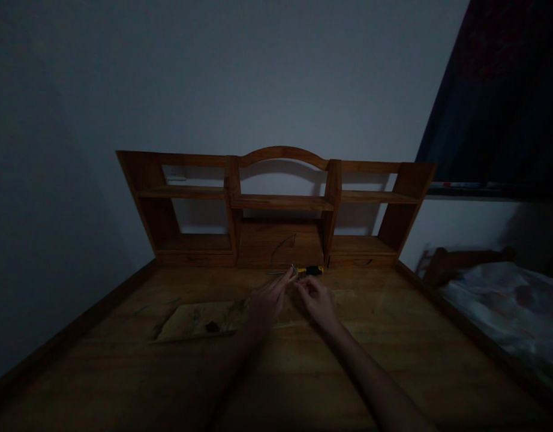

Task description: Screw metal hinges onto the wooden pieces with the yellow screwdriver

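Observation:
My left hand [268, 298] and my right hand [319, 300] meet near the back of a wooden desk [303, 375]. Both are closed, with their fingertips almost together. A small, partly metallic item seems to be between them, too dark and small to name. The left fingers point forward and press together; the right thumb and forefinger pinch beside them. Just behind the fingertips lies a screwdriver [312, 270] with a black and yellow handle, its shaft pointing left. Neither hand visibly grips it.
A wooden shelf unit [283, 203] stands along the back of the desk, against the wall. The desktop has a long worn patch [193, 318] with a dark hole on the left. To the right are a dark window [496, 102] and a whitish plastic-like covering [510, 300].

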`<state>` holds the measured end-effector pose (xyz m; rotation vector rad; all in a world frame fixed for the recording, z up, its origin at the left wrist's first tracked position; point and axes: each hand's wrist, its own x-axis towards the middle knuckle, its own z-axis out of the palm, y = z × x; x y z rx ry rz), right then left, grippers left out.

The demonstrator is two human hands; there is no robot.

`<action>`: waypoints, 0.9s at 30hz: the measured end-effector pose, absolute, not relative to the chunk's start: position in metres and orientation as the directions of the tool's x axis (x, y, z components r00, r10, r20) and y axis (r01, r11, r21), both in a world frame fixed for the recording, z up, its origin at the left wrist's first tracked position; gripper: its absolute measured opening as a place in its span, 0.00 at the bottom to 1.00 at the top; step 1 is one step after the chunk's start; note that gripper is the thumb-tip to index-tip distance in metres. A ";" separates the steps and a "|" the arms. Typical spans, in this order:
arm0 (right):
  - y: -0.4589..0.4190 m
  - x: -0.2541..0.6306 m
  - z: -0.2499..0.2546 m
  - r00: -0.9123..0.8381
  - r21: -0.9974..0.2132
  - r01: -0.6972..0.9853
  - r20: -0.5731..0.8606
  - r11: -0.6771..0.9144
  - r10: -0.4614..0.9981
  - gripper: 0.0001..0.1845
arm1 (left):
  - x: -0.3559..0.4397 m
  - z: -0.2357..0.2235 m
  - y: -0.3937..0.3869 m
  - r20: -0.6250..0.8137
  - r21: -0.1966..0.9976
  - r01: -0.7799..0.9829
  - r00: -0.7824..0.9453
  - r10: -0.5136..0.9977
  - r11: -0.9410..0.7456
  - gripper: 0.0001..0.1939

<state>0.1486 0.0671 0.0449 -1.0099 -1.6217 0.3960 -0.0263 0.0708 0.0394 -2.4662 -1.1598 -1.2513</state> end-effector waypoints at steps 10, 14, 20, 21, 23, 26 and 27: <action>0.061 0.146 0.051 0.012 -0.741 0.398 0.594 0.541 0.804 0.11 | -0.027 0.041 0.070 0.701 0.265 0.684 0.347 0.623 -0.679 0.27; 0.062 0.148 0.051 -0.022 -0.732 0.394 0.597 0.556 0.802 0.12 | -0.027 0.043 0.069 0.704 0.270 0.681 0.343 0.622 -0.681 0.27; 0.065 0.149 0.049 -0.008 -0.728 0.390 0.610 0.564 0.793 0.11 | -0.026 0.040 0.070 0.712 0.270 0.688 0.328 0.621 -0.673 0.27; 0.065 0.149 0.049 0.000 -0.729 0.388 0.611 0.563 0.791 0.11 | -0.026 0.040 0.070 0.708 0.272 0.688 0.331 0.624 -0.673 0.27; 0.065 0.148 0.049 0.017 -0.733 0.386 0.613 0.560 0.790 0.10 | -0.026 0.039 0.070 0.695 0.284 0.693 0.327 0.641 -0.662 0.27; 0.066 0.148 0.049 0.035 -0.741 0.384 0.608 0.551 0.794 0.10 | -0.026 0.040 0.070 0.667 0.308 0.707 0.317 0.674 -0.637 0.27; 0.066 0.148 0.049 0.038 -0.745 0.381 0.604 0.547 0.796 0.10 | -0.026 0.041 0.069 0.663 0.312 0.708 0.316 0.678 -0.634 0.27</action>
